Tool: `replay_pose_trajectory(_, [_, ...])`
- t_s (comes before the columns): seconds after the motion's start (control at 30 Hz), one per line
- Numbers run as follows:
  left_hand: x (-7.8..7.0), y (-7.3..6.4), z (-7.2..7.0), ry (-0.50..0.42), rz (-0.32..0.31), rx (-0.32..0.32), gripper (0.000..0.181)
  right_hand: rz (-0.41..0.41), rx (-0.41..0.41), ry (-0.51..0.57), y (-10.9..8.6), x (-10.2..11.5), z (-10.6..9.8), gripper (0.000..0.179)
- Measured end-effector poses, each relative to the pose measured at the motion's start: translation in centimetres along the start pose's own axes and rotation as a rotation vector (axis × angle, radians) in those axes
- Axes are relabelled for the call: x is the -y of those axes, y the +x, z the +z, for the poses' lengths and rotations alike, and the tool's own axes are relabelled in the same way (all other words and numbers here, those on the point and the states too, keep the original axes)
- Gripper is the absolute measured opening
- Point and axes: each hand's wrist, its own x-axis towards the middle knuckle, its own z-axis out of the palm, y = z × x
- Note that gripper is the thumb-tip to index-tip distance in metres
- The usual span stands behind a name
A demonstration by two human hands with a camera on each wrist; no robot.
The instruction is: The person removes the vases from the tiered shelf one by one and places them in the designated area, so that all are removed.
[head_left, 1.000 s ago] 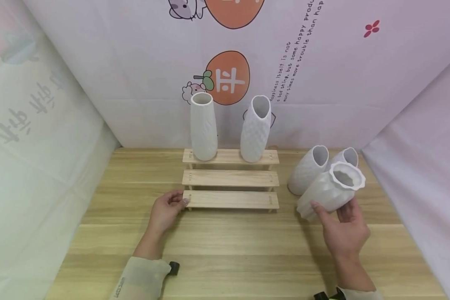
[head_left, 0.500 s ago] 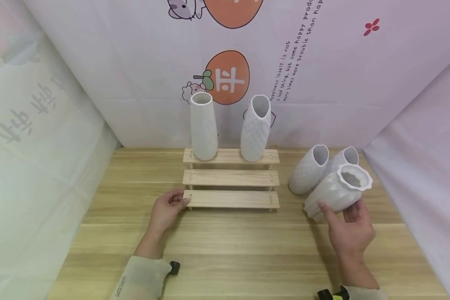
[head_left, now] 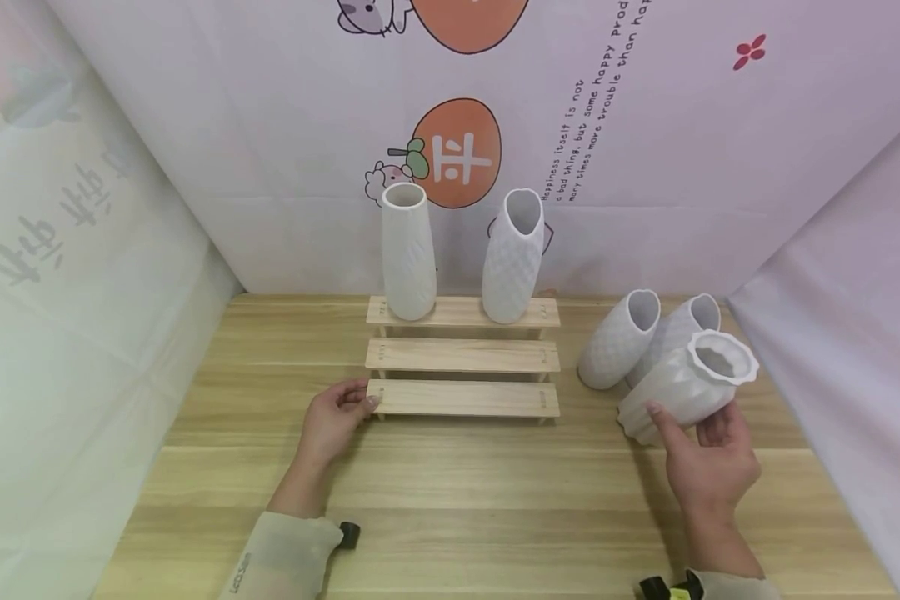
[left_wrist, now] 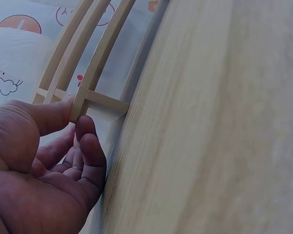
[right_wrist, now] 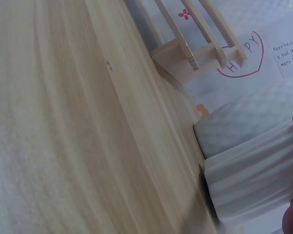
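Observation:
My right hand (head_left: 712, 471) grips a white fluted vase (head_left: 671, 396) with a wavy rim, its mouth leaning to the right; the right wrist view shows the vase's ribbed base (right_wrist: 249, 183) at or just above the tabletop. Behind it two white textured vases stand, a nearer one (head_left: 618, 342) and one partly hidden (head_left: 667, 333). With thumb and fingers my left hand (head_left: 335, 423) pinches the left end of the lowest step of a three-step wooden rack (head_left: 461, 398). On the top step are a tall smooth vase (head_left: 408, 258) and a diamond-patterned vase (head_left: 512, 262).
A wooden tabletop (head_left: 450, 508) carries everything. White printed cloth (head_left: 285, 150) hangs behind the rack, and plain-looking cloth (head_left: 855, 275) closes off the right side. The lower and middle steps bear no vases.
The fluted vase has moved right and slightly nearer in my right hand, showing more of the vase behind it. My left hand stays on the rack.

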Motion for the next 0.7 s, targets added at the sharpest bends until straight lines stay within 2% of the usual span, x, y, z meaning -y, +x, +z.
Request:
replay_pose_trajectory(0.2, [-0.02,-0.05,0.01,-0.002,-0.003,0.002,0.040,0.007,-0.013,0.010,-0.13,-0.22,-0.12,0.078])
replay_pose_trajectory(0.47, [-0.22,-0.19,-0.05,0.009,-0.011,0.003,0.041,-0.037,-0.018,-0.023,-0.30,-0.57,-0.07,0.077])
replay_pose_trajectory(0.7, [-0.28,-0.19,0.00,0.009,-0.016,0.003,0.041,-0.040,-0.013,-0.010,-0.36,-0.81,-0.08,0.081])
